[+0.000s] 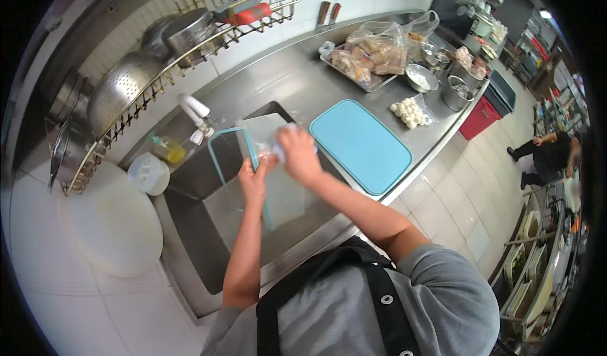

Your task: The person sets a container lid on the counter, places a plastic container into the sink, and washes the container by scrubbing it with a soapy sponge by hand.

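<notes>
Over the sink (190,229), my left hand (255,174) is closed on the teal rim of a clear, frame-like container (218,157), which is tilted. My right hand (297,152) is curled close beside it. Some whitish material shows under its fingers, but its kind is hidden. A pale flat panel (288,195) shows beneath and behind both hands; I cannot tell whether it belongs to the container. To the right, a light blue rectangular lid or board (361,146) lies flat on the steel counter.
A white faucet (195,112) stands behind the sink, near a yellow liquid bottle (167,148) and a white tub (149,174). Pots fill a wire rack (180,59). Bagged meat (373,49), bowls and a bag of white balls (410,112) occupy the counter. Another person (547,157) stands far right.
</notes>
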{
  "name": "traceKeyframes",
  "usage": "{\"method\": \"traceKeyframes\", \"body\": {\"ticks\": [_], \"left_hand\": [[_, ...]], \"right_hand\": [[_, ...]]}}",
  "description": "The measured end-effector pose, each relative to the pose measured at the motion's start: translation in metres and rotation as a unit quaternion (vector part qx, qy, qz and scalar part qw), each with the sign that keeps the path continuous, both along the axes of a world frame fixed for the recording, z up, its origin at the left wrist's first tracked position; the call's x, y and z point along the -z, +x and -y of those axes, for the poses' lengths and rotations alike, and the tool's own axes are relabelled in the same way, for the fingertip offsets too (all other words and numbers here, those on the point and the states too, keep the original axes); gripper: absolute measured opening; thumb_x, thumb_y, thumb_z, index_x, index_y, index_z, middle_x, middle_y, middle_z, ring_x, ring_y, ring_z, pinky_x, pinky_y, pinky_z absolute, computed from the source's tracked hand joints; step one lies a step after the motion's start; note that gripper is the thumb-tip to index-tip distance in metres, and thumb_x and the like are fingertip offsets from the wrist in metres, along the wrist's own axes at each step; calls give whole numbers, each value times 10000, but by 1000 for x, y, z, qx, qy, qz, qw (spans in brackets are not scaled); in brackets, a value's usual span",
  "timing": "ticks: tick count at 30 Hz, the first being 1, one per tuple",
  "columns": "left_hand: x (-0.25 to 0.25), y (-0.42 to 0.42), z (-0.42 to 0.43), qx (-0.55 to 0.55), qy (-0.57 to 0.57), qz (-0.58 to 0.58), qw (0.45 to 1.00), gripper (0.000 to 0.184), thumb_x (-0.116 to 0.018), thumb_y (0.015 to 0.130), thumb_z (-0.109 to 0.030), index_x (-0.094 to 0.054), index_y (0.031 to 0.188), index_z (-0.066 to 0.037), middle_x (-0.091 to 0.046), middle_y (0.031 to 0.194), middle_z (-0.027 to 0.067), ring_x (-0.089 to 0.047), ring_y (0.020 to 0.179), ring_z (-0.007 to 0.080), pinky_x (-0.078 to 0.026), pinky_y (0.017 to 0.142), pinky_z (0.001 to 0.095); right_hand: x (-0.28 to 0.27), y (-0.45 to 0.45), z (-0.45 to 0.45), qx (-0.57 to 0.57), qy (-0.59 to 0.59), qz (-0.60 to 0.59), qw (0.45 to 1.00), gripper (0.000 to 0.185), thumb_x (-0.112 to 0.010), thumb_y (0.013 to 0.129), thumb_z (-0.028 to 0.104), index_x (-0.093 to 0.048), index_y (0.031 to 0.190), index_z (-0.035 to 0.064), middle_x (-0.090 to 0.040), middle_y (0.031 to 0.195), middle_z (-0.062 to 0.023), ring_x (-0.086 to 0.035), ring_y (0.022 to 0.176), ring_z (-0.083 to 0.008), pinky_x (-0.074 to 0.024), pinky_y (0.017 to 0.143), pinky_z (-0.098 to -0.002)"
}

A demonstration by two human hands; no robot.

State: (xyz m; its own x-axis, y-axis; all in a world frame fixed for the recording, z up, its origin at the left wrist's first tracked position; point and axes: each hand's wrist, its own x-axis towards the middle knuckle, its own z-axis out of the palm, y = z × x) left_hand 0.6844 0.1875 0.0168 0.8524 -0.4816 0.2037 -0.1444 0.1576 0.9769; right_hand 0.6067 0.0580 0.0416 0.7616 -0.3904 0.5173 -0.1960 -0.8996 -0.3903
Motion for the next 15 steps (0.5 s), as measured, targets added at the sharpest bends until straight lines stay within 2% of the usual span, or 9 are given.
{"method": "traceKeyframes", "body": {"ticks": [2, 4, 5, 6, 7, 8, 9, 11, 15], "left_hand": [[-2, -5, -1, -24, 13, 23, 999, 213, -643, 919, -183, -614, 883, 25, -676, 824, 73, -629, 746, 107, -503, 680, 259], [-2, -8, -9, -54, 37, 56, 996, 225, -649, 919, -191, -614, 855, 21, -669, 782, 64, -624, 705, 101, -502, 645, 252], [3, -9, -17, -43, 52, 42, 997, 220, -626, 932, -194, -629, 945, 26, -664, 807, 67, -625, 694, 115, -512, 651, 279], [6, -11, -23, -63, 37, 17, 997, 219, -628, 931, -195, -628, 926, 24, -658, 778, 63, -620, 662, 116, -514, 628, 280], [10, -14, -27, -83, 21, -10, 996, 220, -629, 930, -196, -627, 908, 23, -651, 748, 59, -614, 629, 116, -516, 604, 282], [14, -17, -31, -101, 5, -37, 994, 223, -630, 930, -198, -626, 889, 21, -644, 718, 54, -609, 597, 116, -518, 580, 283], [19, -18, -37, -111, 13, -30, 993, 225, -631, 929, -198, -624, 874, 21, -642, 704, 58, -605, 582, 117, -520, 568, 286], [25, -12, -45, -131, 21, -9, 991, 233, -632, 927, -198, -619, 843, 19, -637, 676, 64, -598, 552, 118, -523, 543, 290], [13, -21, -47, -153, 94, 18, 984, 265, -662, 905, -192, -610, 761, 25, -610, 620, 51, -580, 545, 96, -478, 517, 275]], "right_hand": [[20, -21, -22, -66, -41, 16, 997, 640, -630, 627, -53, -494, 1234, 97, -428, 1370, -116, -368, 1276, -408, -340, 997, -517], [22, -45, -19, -106, -15, -2, 994, 596, -624, 619, -60, -502, 1187, 74, -464, 1328, -111, -405, 1248, -384, -354, 979, -499], [26, -52, -10, -83, 12, -5, 996, 562, -616, 627, -55, -507, 1164, 70, -482, 1288, -113, -428, 1215, -371, -368, 958, -490], [31, -57, 1, -59, 39, -7, 997, 528, -608, 635, -51, -512, 1141, 67, -501, 1248, -114, -452, 1182, -359, -383, 937, -480], [32, -60, 10, 23, 12, -50, 998, 447, -598, 669, -33, -521, 1098, 67, -532, 1150, -115, -489, 1105, -338, -408, 890, -464], [32, -71, 25, 68, 6, -153, 986, 398, -601, 718, -3, -534, 1102, 76, -539, 1110, -124, -498, 1072, -337, -432, 855, -455], [50, -76, 41, 143, 7, -192, 971, 357, -620, 753, 44, -540, 1099, 86, -551, 1090, -118, -509, 1067, -317, -450, 833, -443], [80, -91, 63, 193, -48, -300, 933, 317, -633, 772, 98, -549, 1078, 87, -561, 1074, -108, -518, 1061, -289, -463, 816, -427], [106, -117, 43, 224, -99, -329, 912, 245, -618, 814, 191, -575, 1036, 95, -581, 1051, -62, -519, 1048, -250, -453, 809, -395]]}}
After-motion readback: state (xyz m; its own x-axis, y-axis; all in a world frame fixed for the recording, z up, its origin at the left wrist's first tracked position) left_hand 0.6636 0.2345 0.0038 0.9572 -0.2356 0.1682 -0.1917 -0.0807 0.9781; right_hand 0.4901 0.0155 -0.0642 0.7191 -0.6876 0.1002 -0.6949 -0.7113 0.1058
